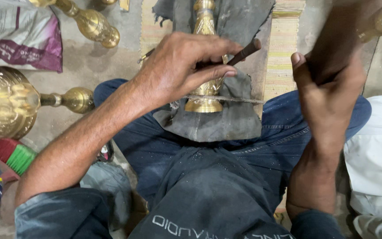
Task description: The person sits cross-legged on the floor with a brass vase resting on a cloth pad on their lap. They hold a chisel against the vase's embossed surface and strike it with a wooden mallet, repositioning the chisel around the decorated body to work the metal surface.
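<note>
Nearest the lens, the left hand [177, 66] is clamped on a dark punch [244, 52] slanting down onto the brass stem [205, 90], whose long axis runs away along the grey cloth [213, 124]. Blurred, raised just right of it, the right hand [330, 88] is closed on a dark handle [332, 44].

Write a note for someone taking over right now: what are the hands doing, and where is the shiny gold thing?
Left hand: shut on a thin dark tool, its tip against the brass piece.
Right hand: raised and blurred, gripping a dark handle; its head is out of view.
Brass piece: lying on a grey cloth over the lap, tied with string.
Done or left: cannot tell; no marks are clear.
More brass pieces lie on the floor.
</note>
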Demonstrator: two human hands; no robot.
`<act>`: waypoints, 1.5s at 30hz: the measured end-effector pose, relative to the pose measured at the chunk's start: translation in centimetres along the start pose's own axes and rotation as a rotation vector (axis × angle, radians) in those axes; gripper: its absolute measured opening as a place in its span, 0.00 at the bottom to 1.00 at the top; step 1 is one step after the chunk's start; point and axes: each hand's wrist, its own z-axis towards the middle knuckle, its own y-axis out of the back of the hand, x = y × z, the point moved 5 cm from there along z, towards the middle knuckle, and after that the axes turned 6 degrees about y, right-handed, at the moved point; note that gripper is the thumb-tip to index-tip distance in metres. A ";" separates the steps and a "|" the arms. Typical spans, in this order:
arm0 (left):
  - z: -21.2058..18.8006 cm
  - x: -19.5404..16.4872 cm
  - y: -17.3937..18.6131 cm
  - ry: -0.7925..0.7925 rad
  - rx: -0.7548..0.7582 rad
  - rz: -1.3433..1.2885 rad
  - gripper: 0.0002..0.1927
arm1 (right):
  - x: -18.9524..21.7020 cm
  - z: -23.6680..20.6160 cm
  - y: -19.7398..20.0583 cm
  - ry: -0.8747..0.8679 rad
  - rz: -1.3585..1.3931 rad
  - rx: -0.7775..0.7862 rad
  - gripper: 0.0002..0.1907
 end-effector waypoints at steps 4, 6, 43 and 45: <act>0.0 0.6 -0.3 0.040 0.018 0.001 0.18 | 0.6 0.2 0.4 0.073 -0.075 0.018 0.10; -0.2 0.7 -0.2 -0.003 0.000 -0.011 0.17 | 0.8 0.3 0.5 0.074 -0.064 0.023 0.10; -0.6 0.5 0.2 0.011 -0.033 -0.042 0.16 | 1.6 1.4 0.6 0.198 -0.158 0.142 0.11; -0.7 0.5 0.1 0.018 -0.032 -0.063 0.16 | 1.7 1.5 0.5 0.219 -0.189 0.151 0.11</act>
